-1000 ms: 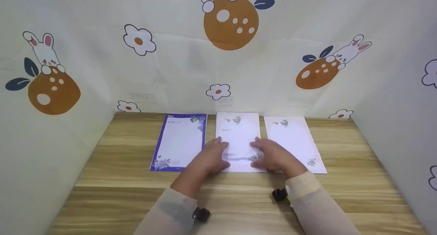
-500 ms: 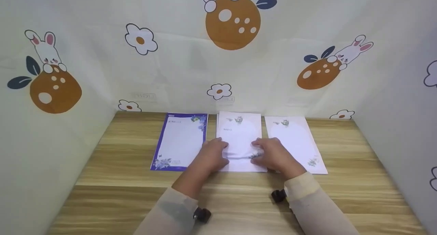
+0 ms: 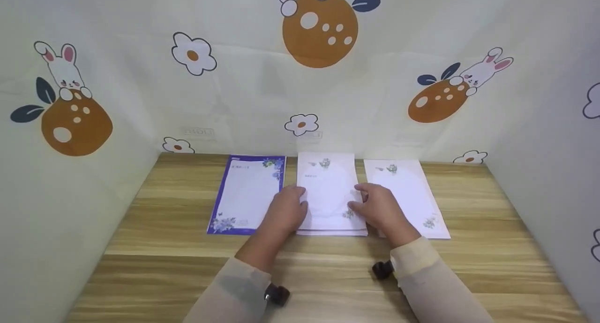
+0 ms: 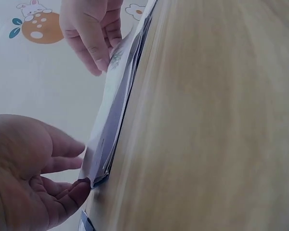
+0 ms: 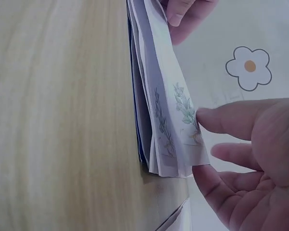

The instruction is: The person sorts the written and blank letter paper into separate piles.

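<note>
In the head view my left hand (image 3: 287, 210) and right hand (image 3: 382, 209) hold a white sheet of floral letter paper (image 3: 328, 194) by its two side edges. Beneath it, the edges of the paper stack (image 3: 333, 233) show along the front. From the right wrist view, the sheet (image 5: 171, 62) is raised off the stack near its printed flowers, its corner between my thumb and the curled fingers below. The left wrist view has my left fingertips right at the sheet's other edge, with layered pages below and a dark blue layer at the bottom.
Left of the stack lies a purple-bordered floral sheet (image 3: 251, 191). On the right is another white floral sheet (image 3: 408, 191). They lie on a wood-grain table (image 3: 323, 276), whose back edge meets a printed fabric wall (image 3: 243, 93). Black wrist mounts (image 3: 277, 295) stick out from the sleeves.
Both hands have moved slightly away from me with the top sheet. Its bottom fold has flattened, and the front edges of the layers beneath now show. The neighbouring sheets have stayed in place.
</note>
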`<state>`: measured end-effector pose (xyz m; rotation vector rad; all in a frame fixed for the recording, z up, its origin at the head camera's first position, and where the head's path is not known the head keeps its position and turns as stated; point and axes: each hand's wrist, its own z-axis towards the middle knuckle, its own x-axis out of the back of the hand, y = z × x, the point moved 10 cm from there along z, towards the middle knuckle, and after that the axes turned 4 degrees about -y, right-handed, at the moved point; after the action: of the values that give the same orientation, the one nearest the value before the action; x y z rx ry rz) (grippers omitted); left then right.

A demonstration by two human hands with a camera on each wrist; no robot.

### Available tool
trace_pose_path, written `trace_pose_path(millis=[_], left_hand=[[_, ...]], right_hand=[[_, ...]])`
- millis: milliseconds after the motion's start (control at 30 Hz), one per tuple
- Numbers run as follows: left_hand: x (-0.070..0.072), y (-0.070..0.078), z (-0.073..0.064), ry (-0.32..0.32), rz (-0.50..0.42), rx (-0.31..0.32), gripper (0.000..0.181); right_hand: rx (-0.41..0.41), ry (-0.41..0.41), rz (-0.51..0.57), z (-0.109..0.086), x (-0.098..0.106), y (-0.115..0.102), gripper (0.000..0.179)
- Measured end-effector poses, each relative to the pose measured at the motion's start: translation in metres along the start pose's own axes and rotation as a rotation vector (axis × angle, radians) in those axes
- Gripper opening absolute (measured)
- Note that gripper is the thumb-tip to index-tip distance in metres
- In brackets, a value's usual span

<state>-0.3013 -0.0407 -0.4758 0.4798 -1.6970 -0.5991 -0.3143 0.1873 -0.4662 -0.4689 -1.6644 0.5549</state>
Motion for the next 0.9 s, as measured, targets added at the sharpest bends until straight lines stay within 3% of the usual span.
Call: trace_pose_path(millis=[233,533,900], left_hand=[[0.006,0.001,0.000,0.049,-0.019,-0.027,0.049],[0.014,-0.005,-0.002,0.085,-0.052,0.012,0.052],[0.046,-0.029,-0.016,0.147,-0.130,0.044,0.052]], right_hand=[[-0.069,0.000,0.077,-0.002,0.004,0.005,0.054],[-0.052,0.032,0.101,-0.009,0.012,-0.006,0.053],[-0.016,0.098,0.187,-0.016,-0.004,-0.037,0.048]])
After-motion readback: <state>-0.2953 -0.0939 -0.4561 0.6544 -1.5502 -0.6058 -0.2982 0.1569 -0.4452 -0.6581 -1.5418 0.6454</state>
